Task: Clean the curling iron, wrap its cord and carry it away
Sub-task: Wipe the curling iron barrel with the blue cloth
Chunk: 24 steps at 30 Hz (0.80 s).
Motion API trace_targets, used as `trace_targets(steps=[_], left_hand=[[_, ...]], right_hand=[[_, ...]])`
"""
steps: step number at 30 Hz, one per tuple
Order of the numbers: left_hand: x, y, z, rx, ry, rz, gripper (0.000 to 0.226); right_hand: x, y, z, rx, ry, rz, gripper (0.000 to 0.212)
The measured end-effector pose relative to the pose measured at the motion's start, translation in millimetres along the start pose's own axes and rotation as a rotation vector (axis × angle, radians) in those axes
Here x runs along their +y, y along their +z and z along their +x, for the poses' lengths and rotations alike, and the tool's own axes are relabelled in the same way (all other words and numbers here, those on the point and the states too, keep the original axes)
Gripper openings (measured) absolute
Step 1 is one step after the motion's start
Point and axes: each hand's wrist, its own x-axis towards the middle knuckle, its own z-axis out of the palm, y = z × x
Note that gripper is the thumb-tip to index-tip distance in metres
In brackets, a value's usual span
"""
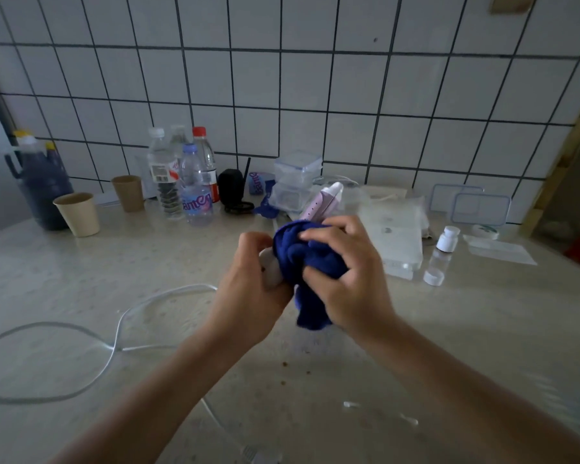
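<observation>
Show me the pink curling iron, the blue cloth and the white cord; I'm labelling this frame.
pink curling iron (322, 200): head view, on its exposed barrel above the cloth.
blue cloth (302, 252): head view, on the bunched middle.
white cord (114, 346): head view, where the loops cross.

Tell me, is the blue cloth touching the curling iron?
Touching. The head view shows the blue cloth bunched around the curling iron, pressed on by the right hand.

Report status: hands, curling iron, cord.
Left hand grips curling iron handle. Right hand rubs blue cloth on it. Cord unwrapped, looped across counter.
</observation>
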Motion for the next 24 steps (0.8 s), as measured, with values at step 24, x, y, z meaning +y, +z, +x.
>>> trace_targets(steps=[24], left_hand=[[11.5,-0.1,-6.4,-0.091,-0.033,0.144,0.048]], right_hand=[[13.4,-37.7,33.1,0.259,0.016,-0.075,0.034]])
